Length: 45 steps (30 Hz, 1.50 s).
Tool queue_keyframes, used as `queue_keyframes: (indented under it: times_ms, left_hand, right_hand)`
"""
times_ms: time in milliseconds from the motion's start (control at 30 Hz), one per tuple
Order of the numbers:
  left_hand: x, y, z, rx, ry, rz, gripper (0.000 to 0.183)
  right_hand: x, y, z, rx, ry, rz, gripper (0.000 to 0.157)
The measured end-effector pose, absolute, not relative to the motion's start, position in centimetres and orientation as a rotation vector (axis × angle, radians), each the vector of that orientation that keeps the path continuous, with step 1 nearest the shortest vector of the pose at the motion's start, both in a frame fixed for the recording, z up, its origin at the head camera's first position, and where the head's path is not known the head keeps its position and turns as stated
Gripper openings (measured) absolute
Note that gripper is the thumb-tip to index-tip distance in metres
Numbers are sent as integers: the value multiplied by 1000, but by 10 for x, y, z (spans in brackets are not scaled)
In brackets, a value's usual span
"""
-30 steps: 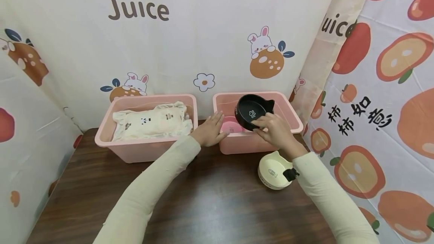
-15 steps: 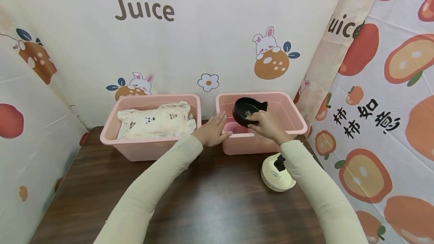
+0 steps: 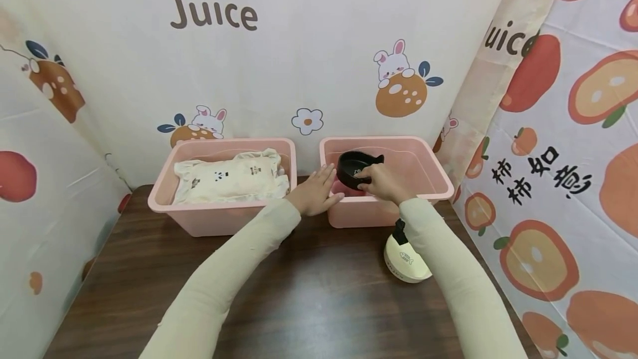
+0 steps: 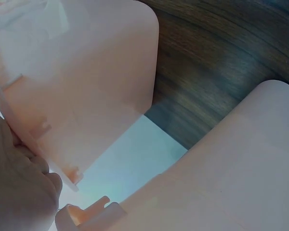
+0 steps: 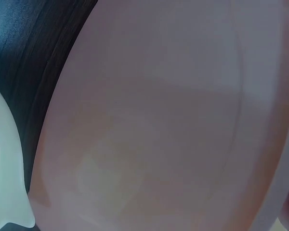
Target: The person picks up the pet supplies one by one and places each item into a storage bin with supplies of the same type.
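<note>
My right hand (image 3: 385,183) pinches the near edge of a black cat-eared bowl (image 3: 351,164) with a paw print inside. The bowl is tilted a little and sits low within the right pink bin (image 3: 359,216). Under it, part of a pink bowl (image 3: 341,188) shows at the bin's left end. My left hand (image 3: 314,190), fingers straight, rests at that bin's left rim. The left wrist view has the left hand (image 4: 21,180) against a bin rim. In the right wrist view the bin wall (image 5: 159,120) hides the black bowl.
The left pink bin (image 3: 214,222) holds a frilled cream pillow (image 3: 231,179). A cream cat-eared bowl (image 3: 405,262) stands on the dark wooden table (image 3: 309,303), partly under the right sleeve. A printed curtain (image 3: 269,65) hangs close behind both bins.
My right hand has carried the black bowl down and to the left, from above the right bin to inside it, over the pink bowl. The left hand stays at the rim.
</note>
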<state>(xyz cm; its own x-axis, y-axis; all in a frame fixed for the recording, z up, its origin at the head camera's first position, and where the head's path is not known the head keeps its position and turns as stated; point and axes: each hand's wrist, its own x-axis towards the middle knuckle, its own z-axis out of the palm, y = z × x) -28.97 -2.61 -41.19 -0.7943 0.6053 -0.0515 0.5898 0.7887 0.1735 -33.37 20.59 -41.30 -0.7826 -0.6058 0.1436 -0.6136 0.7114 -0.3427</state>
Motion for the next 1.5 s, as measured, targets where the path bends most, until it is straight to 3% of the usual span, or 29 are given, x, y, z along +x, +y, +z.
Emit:
queue_keyframes:
  times_ms: [533,1500]
  left_hand:
    - [-286,-27,-408,976,2873,205,74]
    - [-289,-26,-410,947,2856,177,75]
  right_hand:
    - [-352,195,-428,996,-3028,523,29]
    - [-363,184,-432,1225,-3107,328,25]
